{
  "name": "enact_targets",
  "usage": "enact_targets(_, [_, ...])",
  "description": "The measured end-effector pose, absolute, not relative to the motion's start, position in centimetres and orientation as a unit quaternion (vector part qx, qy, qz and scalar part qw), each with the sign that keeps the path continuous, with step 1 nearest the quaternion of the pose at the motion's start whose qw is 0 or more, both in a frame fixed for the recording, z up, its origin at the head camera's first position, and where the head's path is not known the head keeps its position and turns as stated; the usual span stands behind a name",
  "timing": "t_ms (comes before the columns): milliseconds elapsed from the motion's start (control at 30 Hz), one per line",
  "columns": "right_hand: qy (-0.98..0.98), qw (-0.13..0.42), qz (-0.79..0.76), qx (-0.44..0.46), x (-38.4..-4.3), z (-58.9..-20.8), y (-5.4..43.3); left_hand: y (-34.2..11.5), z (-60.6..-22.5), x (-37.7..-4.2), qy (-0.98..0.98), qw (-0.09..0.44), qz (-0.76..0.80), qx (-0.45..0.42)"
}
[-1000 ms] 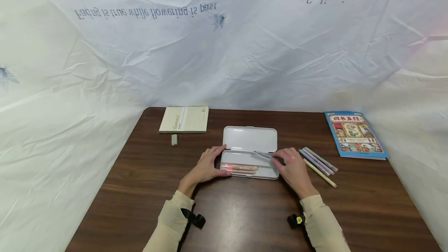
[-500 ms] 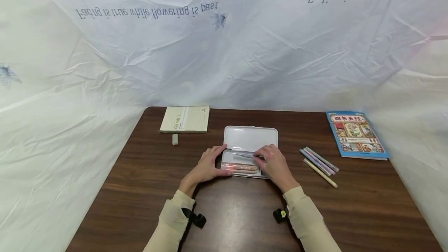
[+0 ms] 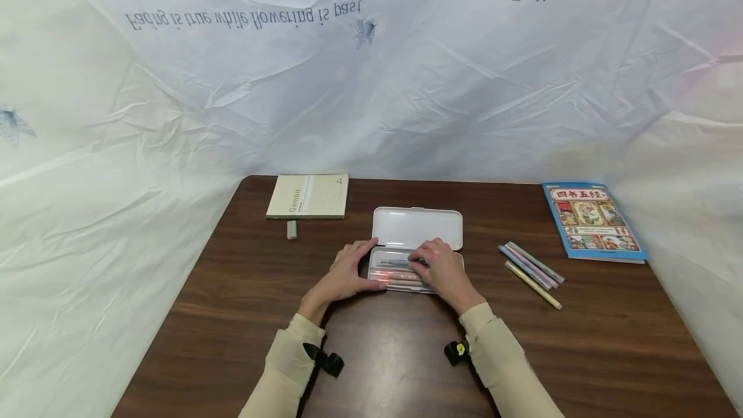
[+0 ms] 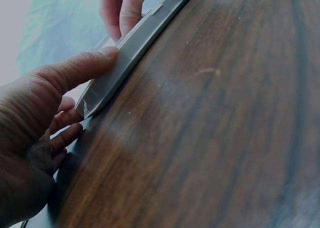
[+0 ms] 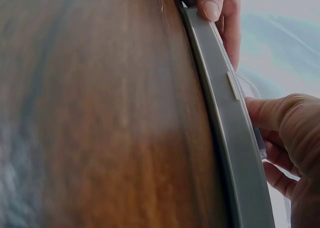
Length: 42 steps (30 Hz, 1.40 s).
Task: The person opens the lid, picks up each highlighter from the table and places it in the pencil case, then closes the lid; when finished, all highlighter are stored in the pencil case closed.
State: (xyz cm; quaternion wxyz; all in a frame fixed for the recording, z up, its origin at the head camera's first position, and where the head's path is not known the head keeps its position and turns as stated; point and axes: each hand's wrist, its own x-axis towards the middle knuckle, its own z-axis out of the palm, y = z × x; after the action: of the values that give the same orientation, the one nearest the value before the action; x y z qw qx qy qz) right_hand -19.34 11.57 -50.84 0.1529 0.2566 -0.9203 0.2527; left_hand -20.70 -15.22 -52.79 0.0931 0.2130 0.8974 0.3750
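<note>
A white pencil case [image 3: 418,228] lies on the table with its lid folded back. My left hand [image 3: 346,276] grips its left end, thumb on the front wall and fingers round toward the back corner. My right hand [image 3: 444,273] reaches into the tray and pinches a slim grey pen [image 3: 395,263], which lies lengthwise along the back part of the tray. Several light pinkish pens [image 3: 400,277] sit in front of it. In the right wrist view, the right fingers are partly hidden behind the case's front wall [image 5: 225,113].
Right of the case lie several pastel pens [image 3: 531,264] and a yellow pen [image 3: 534,285]. A blue-edged book [image 3: 594,221] is at the back right. At the back left are a notebook [image 3: 307,197] and a small eraser [image 3: 292,229]. A pale curtain hangs behind.
My right hand has moved left over the case, bringing the grey pen from a slanted hold at the right end down into the tray. The left hand keeps its grip on the case.
</note>
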Motion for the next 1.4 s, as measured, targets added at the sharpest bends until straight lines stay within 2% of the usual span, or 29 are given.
enact_targets(333, [-0.924, 0.134, 0.244, 0.263, -19.4, -50.9, 11.7, -15.2, -52.9, -20.7, 0.896, 0.088, 0.374, 0.221])
enact_targets(833, [-0.913, 0.159, 0.254, 0.277, -19.6, -51.1, 12.2, -15.2, -53.0, -20.9, 0.897, 0.084, 0.373, 0.221])
enact_targets(1167, [-0.923, 0.158, 0.26, 0.237, -19.1, -51.0, 13.2, -15.3, -53.0, -20.8, 0.898, 0.079, 0.375, 0.216])
enact_targets(1400, [-0.922, 0.164, 0.306, 0.171, -17.7, -51.4, 15.9, -15.2, -52.9, -20.8, 0.895, 0.081, 0.381, 0.217])
